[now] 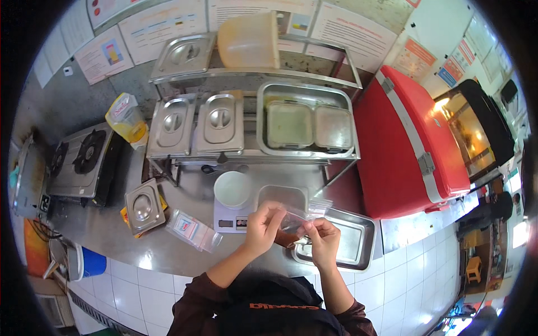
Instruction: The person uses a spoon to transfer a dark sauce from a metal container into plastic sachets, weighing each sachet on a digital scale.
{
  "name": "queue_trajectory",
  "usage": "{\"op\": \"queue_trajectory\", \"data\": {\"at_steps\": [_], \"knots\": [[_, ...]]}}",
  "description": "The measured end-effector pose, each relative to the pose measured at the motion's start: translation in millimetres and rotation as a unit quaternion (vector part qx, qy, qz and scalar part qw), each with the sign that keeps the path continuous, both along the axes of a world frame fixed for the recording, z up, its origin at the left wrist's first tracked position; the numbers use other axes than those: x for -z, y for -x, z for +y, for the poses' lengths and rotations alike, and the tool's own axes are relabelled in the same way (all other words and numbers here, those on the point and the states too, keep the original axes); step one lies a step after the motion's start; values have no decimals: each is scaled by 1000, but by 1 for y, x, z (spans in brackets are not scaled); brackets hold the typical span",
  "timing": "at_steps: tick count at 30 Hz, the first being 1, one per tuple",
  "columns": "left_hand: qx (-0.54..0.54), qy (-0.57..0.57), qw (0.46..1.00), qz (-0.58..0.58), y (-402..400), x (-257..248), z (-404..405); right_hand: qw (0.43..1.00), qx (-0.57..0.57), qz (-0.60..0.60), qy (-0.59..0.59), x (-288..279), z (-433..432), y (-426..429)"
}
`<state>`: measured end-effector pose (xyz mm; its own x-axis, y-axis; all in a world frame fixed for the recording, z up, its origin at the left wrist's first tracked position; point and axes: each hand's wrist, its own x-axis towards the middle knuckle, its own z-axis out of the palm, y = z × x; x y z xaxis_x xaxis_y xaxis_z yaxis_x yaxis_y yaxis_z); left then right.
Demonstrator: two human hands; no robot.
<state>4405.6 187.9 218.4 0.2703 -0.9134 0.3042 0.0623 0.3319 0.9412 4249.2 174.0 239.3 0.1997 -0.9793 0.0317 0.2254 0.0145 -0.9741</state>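
A small clear plastic bag (291, 221) is stretched between my two hands above the front of the steel counter. My left hand (265, 229) pinches its left side, and my right hand (324, 241) pinches the lower right side. Beneath the bag is something reddish brown (286, 239), largely hidden by my hands. A white bowl (232, 190) stands on a white digital scale (225, 224) left of my hands. Behind them sits a translucent rectangular container (281, 195). To the right lies a shallow steel tray (369, 235), with more clear bags (319, 206) at its back edge.
A pack of zip bags (193, 230) and a steel lid (145, 208) over something yellow lie left. Behind stands a steel rack (252, 157) holding lidded pans (220, 122). A red cool box (403, 155) flanks it; a gas stove (80, 159) is far left.
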Motion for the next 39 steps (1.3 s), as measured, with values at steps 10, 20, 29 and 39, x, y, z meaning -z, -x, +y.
{"op": "queue_trajectory", "data": {"at_steps": [10, 20, 29, 39], "knots": [[130, -17, 991, 33, 50, -16, -16, 997, 5, 34, 73, -7, -11, 71], [195, -71, 978, -21, 85, -22, -38, 948, 54, 265, 169, -13, -31, 103], [144, -33, 983, -108, 90, 25, -67, 942, 33, 313, 117, 22, -48, 148], [116, 3, 895, -431, 100, 17, -44, 935, -181, 293, -85, 150, -91, 156]]}}
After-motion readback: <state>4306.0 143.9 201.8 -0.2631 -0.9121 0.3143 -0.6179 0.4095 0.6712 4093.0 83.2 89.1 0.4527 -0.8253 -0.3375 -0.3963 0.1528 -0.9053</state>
